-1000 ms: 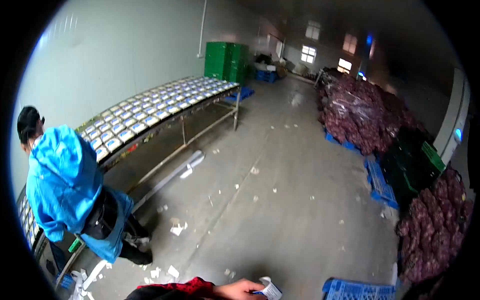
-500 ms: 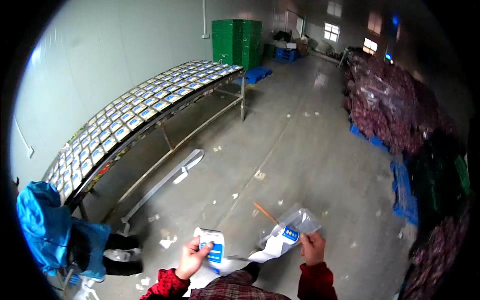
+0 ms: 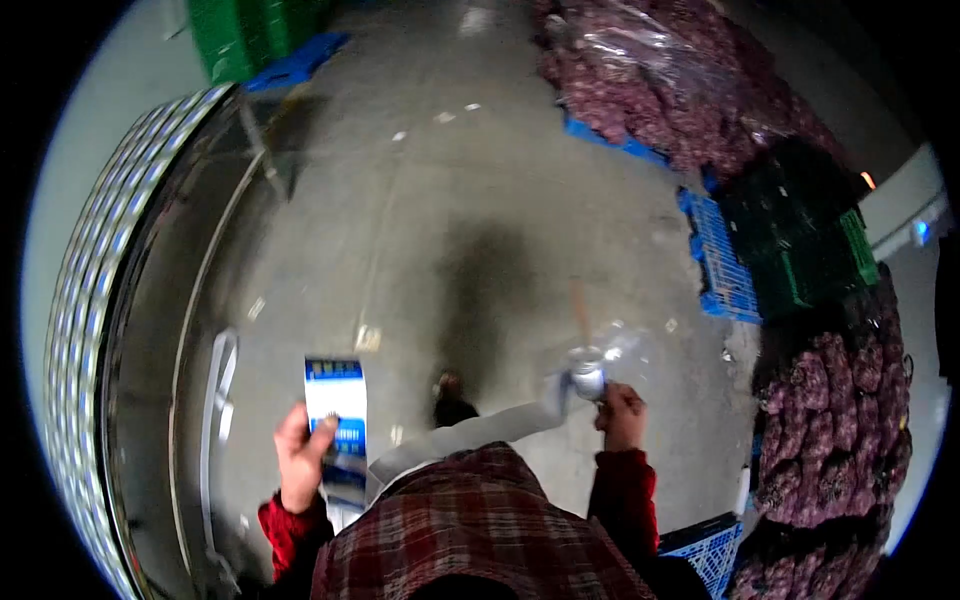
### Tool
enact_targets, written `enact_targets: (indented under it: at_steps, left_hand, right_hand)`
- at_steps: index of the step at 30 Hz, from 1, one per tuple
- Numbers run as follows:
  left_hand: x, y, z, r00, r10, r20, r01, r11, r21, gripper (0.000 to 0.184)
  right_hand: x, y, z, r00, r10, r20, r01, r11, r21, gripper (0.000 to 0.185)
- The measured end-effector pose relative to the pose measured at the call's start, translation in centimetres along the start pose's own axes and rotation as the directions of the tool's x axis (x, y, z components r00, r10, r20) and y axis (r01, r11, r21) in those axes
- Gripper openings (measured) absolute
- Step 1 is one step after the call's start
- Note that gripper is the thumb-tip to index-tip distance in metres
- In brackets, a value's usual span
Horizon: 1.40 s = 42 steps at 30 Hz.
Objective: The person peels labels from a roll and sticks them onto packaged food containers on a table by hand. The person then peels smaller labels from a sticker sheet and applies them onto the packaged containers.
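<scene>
My left hand is closed, thumb over fingers, on a strip of blue-and-white labels that stands up above it and hangs below. From there a pale backing strip sags past the plaid garment toward the right. My right hand is closed at the strip's other end, where a blurred whitish piece shows. Just beyond these fingers are smeared clear plastic and a thin orange stick; whether the fingers grip these too is unclear.
At left runs a long table covered with rows of labelled packs. A white strip lies on the floor. Purple produce, blue pallets and dark crates line the right. Green crates stand at far left.
The view has tilted down and turned right. My left hand has moved left, away from the right one, and the strip between them is stretched longer. The person in blue is out of view.
</scene>
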<state>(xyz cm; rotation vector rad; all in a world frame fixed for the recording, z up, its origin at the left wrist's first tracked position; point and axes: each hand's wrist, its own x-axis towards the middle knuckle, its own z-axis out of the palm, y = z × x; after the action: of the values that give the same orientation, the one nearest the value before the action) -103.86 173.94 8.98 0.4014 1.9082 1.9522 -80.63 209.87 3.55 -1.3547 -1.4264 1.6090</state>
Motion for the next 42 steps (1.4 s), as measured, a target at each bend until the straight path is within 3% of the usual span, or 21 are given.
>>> enact_targets:
  at_steps: [1,2,3,6,10,13,16,18,20,22,24,26,27,30,32,33,34,36,38,40,42]
  left_hand:
    - [3.7,-0.2,0.9,0.999,0.030,0.022,-0.032,0.996,0.081,0.012]
    - [7.1,-1.5,1.5,0.996,0.042,0.077,-0.043,0.999,0.019,0.013]
    - [10.6,0.0,2.0,0.974,0.086,0.209,-0.118,0.982,0.146,0.014]
    - [21.4,4.1,4.6,0.859,0.338,0.383,-0.470,0.818,0.332,0.020]
    - [34.7,5.5,4.0,0.829,0.503,0.243,-0.555,0.691,0.462,0.024]
    - [46.5,5.4,1.8,0.757,0.582,0.296,-0.630,0.531,0.567,0.021]
    - [57.9,5.8,-0.2,0.678,0.670,0.303,-0.691,0.440,0.574,0.022]
    - [64.7,7.5,-1.2,0.802,0.547,0.242,-0.541,0.490,0.684,0.022]
    - [71.8,9.2,-2.9,0.811,0.534,0.238,-0.519,0.471,0.713,0.020]
    - [78.7,9.5,-3.4,0.713,0.625,0.319,-0.612,0.331,0.718,0.018]
    - [85.6,9.6,-5.1,0.730,0.609,0.309,-0.623,0.407,0.669,0.016]
    - [92.3,9.8,-7.0,0.595,0.665,0.451,-0.757,0.276,0.592,0.014]
    - [95.1,9.1,-7.6,0.634,0.656,0.410,-0.704,0.270,0.656,0.012]
    - [105.9,8.9,-12.1,0.672,0.693,0.262,-0.593,0.292,0.751,0.013]
    - [112.5,9.2,-14.9,0.680,0.704,0.203,-0.527,0.279,0.803,0.016]
    - [114.7,10.2,-16.3,0.752,0.649,0.116,-0.438,0.362,0.823,0.018]
    - [117.0,11.0,-17.8,0.803,0.595,0.024,-0.345,0.432,0.833,0.021]
    - [121.6,12.4,-20.9,0.762,0.632,-0.145,-0.276,0.518,0.810,0.024]
    - [125.3,12.9,-24.6,0.805,0.548,-0.228,-0.131,0.539,0.832,0.026]
    - [128.9,12.8,-28.3,0.778,0.538,-0.325,-0.052,0.571,0.820,0.025]
    - [132.5,11.3,-32.5,0.739,0.565,-0.367,-0.018,0.561,0.828,0.025]
  right_hand:
    - [3.9,-1.1,3.8,0.995,-0.029,0.099,0.016,0.991,0.135,0.016]
    - [7.3,-3.0,8.2,0.984,-0.053,0.167,0.031,0.991,0.134,0.015]
    - [9.2,-6.9,13.7,0.978,-0.027,0.208,-0.004,0.989,0.149,0.015]
    - [16.1,-12.8,27.4,0.872,-0.163,0.462,0.081,0.978,0.192,0.014]
    - [23.1,-18.7,44.9,0.674,-0.211,0.708,0.122,0.977,0.175,0.015]
    - [27.7,-20.6,56.9,0.631,-0.170,0.757,0.063,0.984,0.168,0.015]
    - [33.3,-20.7,66.5,0.620,-0.312,0.719,0.250,0.948,0.196,0.016]
    - [36.6,-23.7,72.1,0.561,-0.300,0.772,0.181,0.954,0.240,0.019]
    - [40.0,-25.7,77.7,0.543,-0.286,0.790,0.140,0.958,0.251,0.019]
    - [43.3,-27.5,82.4,0.540,-0.286,0.792,0.102,0.956,0.275,0.019]
    - [46.1,-29.7,88.2,0.553,-0.242,0.797,-0.015,0.954,0.300,0.019]
    - [51.0,-29.3,94.1,0.527,-0.311,0.791,0.110,0.948,0.299,0.018]
    - [53.1,-29.9,97.0,0.496,-0.187,0.848,-0.049,0.969,0.242,0.017]
    - [56.9,-32.1,107.8,0.473,-0.129,0.872,0.047,0.991,0.122,0.017]
    - [58.5,-34.7,115.9,0.459,-0.302,0.835,0.176,0.953,0.248,0.008]
    - [59.4,-35.7,120.1,0.417,-0.308,0.855,0.159,0.951,0.264,0.010]
    - [59.9,-36.6,123.6,0.424,-0.141,0.895,-0.073,0.979,0.189,0.013]
    - [60.9,-38.4,131.3,0.238,-0.215,0.947,0.042,0.977,0.211,0.013]
    - [61.5,-38.8,138.3,0.153,-0.206,0.967,0.237,0.957,0.166,0.014]
    - [61.6,-37.8,145.7,-0.014,-0.194,0.981,0.052,0.980,0.194,0.012]
    - [61.1,-37.3,152.3,-0.035,-0.204,0.978,0.255,0.945,0.206,0.012]
